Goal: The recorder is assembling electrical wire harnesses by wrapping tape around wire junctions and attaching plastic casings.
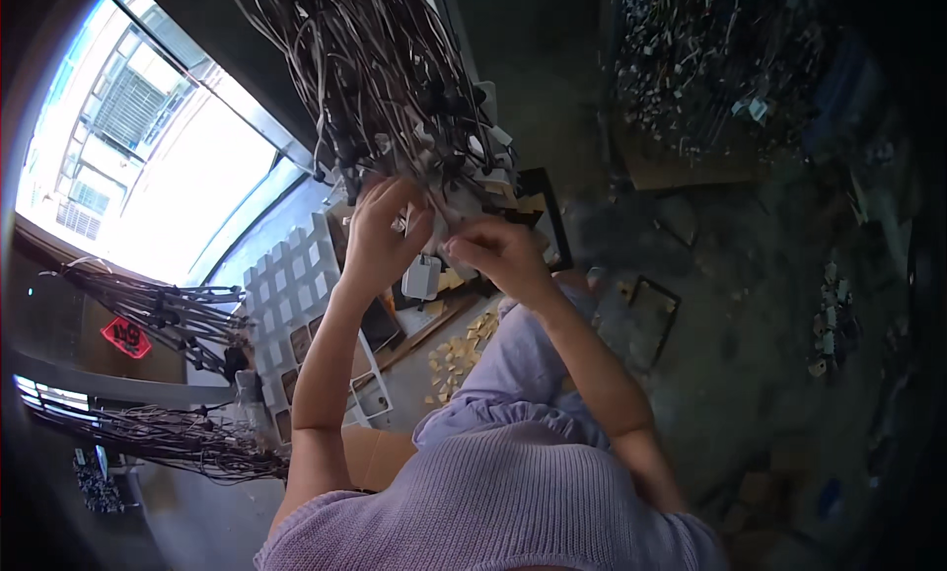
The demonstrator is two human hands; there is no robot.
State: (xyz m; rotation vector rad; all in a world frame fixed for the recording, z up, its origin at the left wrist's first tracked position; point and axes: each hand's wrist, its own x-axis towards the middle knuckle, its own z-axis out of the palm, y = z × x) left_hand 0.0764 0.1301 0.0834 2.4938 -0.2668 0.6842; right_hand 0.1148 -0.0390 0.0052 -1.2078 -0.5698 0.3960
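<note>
A thick bundle of dark cables (pixel 370 73) hangs down in front of me, with dark and pale connector ends at its lower tips. My left hand (pixel 385 234) is raised to those ends, its fingers curled closed among them. Close by on the right, my right hand (pixel 505 260) is closed in a pinch near a pale strand. What either hand grips is too small and blurred to make out. A small white rounded box (pixel 421 277) is just below and between the hands; I cannot tell whether it hangs from a cable.
Left of my hands lies a grey tray (pixel 321 250) with rows of raised blocks. Small yellowish pieces (pixel 456 359) lie scattered beyond my lap. More cable bundles (pixel 158 305) stretch out at the left, and a large cable heap (pixel 720 68) stands far right. A bright opening (pixel 148 147) is upper left.
</note>
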